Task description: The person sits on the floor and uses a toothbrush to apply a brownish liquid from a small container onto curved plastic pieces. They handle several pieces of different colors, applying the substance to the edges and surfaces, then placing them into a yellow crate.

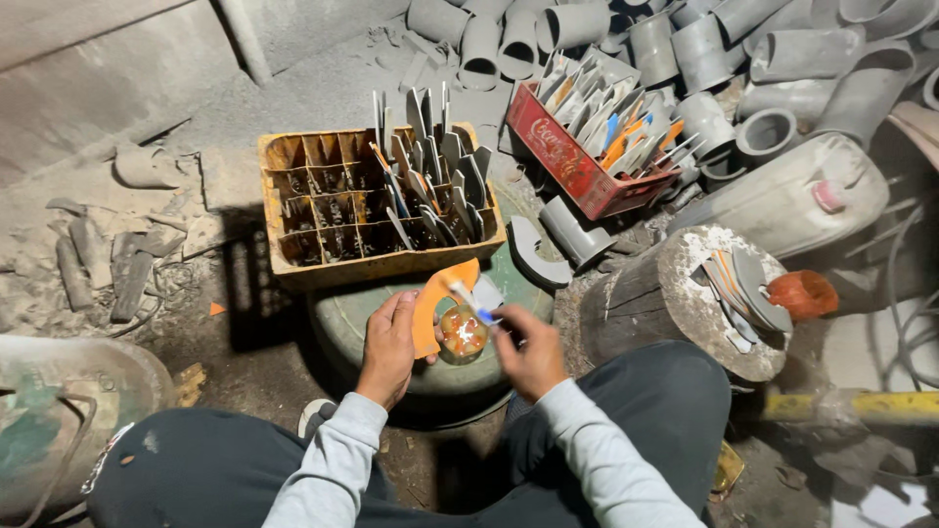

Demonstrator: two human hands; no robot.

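A dusty workshop floor lay littered with grey pipe offcuts. The left hand gripped an orange curved piece upright; the right hand clasped a small brush, angled leftward over a jar between both hands.

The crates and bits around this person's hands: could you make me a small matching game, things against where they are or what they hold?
Things:
1. yellow crate
2. red crate
3. wooden stump
4. orange curved piece

Places or states:
A. held in the left hand
B. flat cut pieces lie on its top
C. divided into cells, right half filled with upright pieces
D. beside the pile of grey pipe fittings

Pairs: 1-C, 2-D, 3-B, 4-A
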